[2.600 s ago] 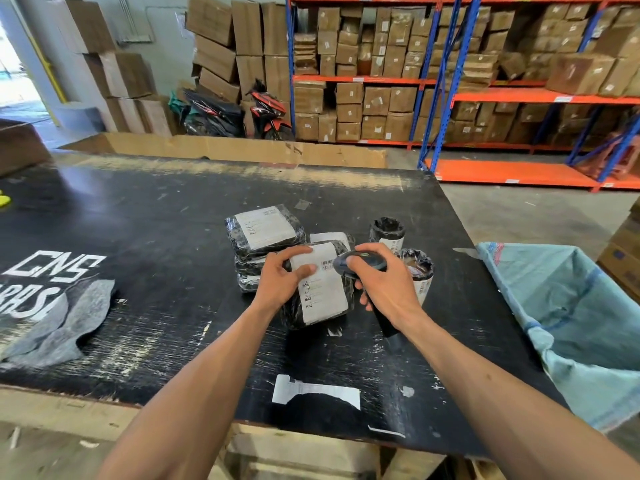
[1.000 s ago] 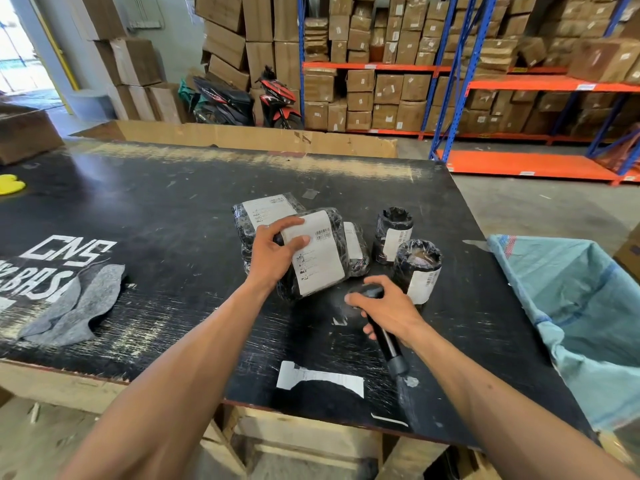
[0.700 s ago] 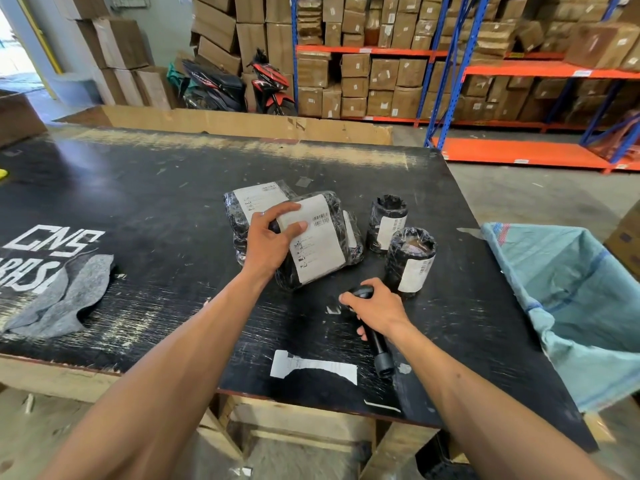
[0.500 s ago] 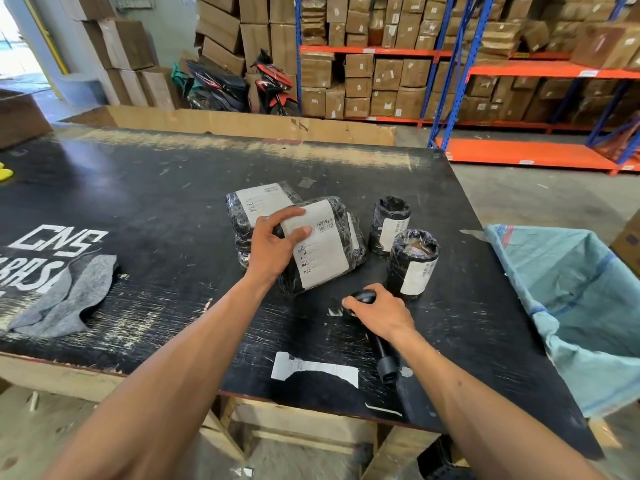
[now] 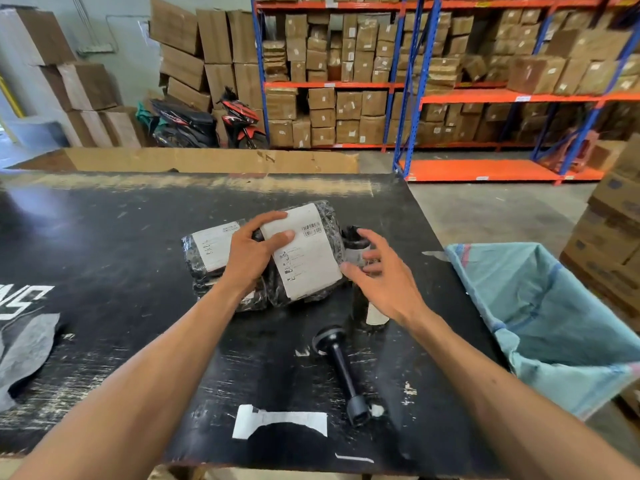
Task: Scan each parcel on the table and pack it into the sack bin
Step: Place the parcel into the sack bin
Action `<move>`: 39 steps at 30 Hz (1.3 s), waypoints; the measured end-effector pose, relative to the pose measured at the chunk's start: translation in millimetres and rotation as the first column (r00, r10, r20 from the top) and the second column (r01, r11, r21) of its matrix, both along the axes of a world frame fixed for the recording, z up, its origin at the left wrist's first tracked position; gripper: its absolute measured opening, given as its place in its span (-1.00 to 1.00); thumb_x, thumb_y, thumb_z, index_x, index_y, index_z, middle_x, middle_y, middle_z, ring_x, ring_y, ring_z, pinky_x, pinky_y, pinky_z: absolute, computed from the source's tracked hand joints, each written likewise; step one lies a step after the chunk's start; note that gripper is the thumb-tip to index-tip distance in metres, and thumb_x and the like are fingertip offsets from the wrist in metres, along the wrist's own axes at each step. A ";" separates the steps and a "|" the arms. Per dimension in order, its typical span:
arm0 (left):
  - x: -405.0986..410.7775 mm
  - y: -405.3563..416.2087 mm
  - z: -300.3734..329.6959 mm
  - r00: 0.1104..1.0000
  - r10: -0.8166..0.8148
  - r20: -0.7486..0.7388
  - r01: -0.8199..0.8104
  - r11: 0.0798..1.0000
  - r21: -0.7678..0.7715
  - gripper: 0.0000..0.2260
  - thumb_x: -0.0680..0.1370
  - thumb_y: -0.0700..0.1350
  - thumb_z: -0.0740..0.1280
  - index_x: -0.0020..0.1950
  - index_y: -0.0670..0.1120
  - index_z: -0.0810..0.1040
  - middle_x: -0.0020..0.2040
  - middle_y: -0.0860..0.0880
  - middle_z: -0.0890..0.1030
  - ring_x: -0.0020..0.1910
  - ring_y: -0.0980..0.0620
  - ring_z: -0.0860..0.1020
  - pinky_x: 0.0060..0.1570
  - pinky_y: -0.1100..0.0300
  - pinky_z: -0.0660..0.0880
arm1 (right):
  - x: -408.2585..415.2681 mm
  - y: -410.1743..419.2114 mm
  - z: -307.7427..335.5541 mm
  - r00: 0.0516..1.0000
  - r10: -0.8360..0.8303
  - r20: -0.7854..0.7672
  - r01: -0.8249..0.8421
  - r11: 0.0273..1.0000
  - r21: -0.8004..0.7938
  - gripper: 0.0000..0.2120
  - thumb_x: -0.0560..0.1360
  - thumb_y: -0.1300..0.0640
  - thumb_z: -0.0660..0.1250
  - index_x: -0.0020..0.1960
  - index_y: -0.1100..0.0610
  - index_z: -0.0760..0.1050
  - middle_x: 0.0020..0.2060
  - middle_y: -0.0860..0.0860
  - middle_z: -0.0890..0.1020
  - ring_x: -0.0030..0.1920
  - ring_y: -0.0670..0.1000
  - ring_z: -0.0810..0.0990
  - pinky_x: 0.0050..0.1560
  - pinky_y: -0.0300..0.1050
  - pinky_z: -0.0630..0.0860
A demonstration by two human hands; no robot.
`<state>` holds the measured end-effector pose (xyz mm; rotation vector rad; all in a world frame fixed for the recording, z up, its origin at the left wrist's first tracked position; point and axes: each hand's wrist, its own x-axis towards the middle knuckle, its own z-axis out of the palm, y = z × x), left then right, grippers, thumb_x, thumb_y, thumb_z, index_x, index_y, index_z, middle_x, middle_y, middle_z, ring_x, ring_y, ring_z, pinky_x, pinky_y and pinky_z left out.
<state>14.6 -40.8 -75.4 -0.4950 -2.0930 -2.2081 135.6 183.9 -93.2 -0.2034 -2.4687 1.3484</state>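
Observation:
My left hand [image 5: 254, 252] grips a black-wrapped parcel with a white label [image 5: 308, 258], tilted up over the table [image 5: 104, 244]. My right hand [image 5: 384, 275] is open, its fingers spread at the parcel's right edge. The black handheld scanner [image 5: 341, 368] lies on the table, free of both hands. Another labelled flat parcel [image 5: 211, 249] lies to the left under my hand. Two small black cylindrical parcels [image 5: 353, 237] [image 5: 367, 313] stand behind my right hand, partly hidden. The blue-green sack bin [image 5: 540, 306] hangs open at the table's right edge.
A grey cloth [image 5: 24, 348] lies at the table's left edge. A white paper scrap [image 5: 280, 424] is stuck near the front edge. Cardboard boxes [image 5: 613, 237] stand right of the sack. Shelving with boxes [image 5: 346, 81] and a parked scooter [image 5: 207, 123] are beyond the table.
My right hand let go of the scanner, which now lies on the table, and moved up to the parcel's right edge. My left hand lifted the parcel higher.

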 end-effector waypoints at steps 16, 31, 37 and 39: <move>-2.7 294.8 32.3 0.937 -0.321 0.137 0.328 0.944 -0.033 -0.62 0.56 -0.03 0.46 0.37 0.15 0.55 0.15 0.11 0.64 0.05 0.04 0.69 0.04 0.09 0.66 | -3.5 226.0 2.6 0.964 -0.165 -0.208 0.077 0.923 -0.376 -0.31 0.45 0.16 0.63 0.48 -0.16 0.47 0.30 -0.21 0.63 0.23 -0.23 0.64 0.13 -0.31 0.62; -2.9 485.3 -143.2 0.972 -0.230 0.055 0.196 0.648 -0.736 -0.41 0.58 0.27 0.29 0.53 0.00 0.40 0.58 -0.13 0.23 0.57 -0.14 0.19 0.56 -0.03 0.14 | 39.3 461.9 -124.8 0.902 -0.342 0.262 0.416 0.851 -0.321 -0.52 0.45 0.13 0.63 0.29 -0.04 0.53 0.09 -0.20 0.63 0.03 -0.19 0.62 -0.03 -0.38 0.54; -10.4 500.8 -168.8 0.971 -0.232 -0.050 0.060 0.441 -0.895 -0.33 0.66 0.18 0.12 0.64 -0.21 0.12 0.64 -0.25 0.00 0.62 -0.24 0.00 0.59 -0.08 -0.08 | 29.8 475.7 -199.4 0.845 -0.226 0.485 0.409 0.857 -0.313 -0.53 0.41 0.15 0.66 0.22 -0.06 0.55 0.01 -0.14 0.66 -0.01 -0.02 0.64 0.01 -0.18 0.57; -12.9 501.0 -172.3 0.970 -0.239 -0.056 0.054 0.430 -0.901 -0.36 0.69 0.10 0.13 0.65 -0.20 0.02 0.66 -0.21 -0.05 0.64 -0.15 -0.09 0.59 0.01 -0.21 | 20.7 475.0 -219.6 0.823 -0.146 0.550 0.369 0.873 -0.320 -0.51 0.39 0.15 0.67 0.23 -0.03 0.55 0.09 -0.03 0.67 0.03 0.01 0.65 0.08 -0.14 0.60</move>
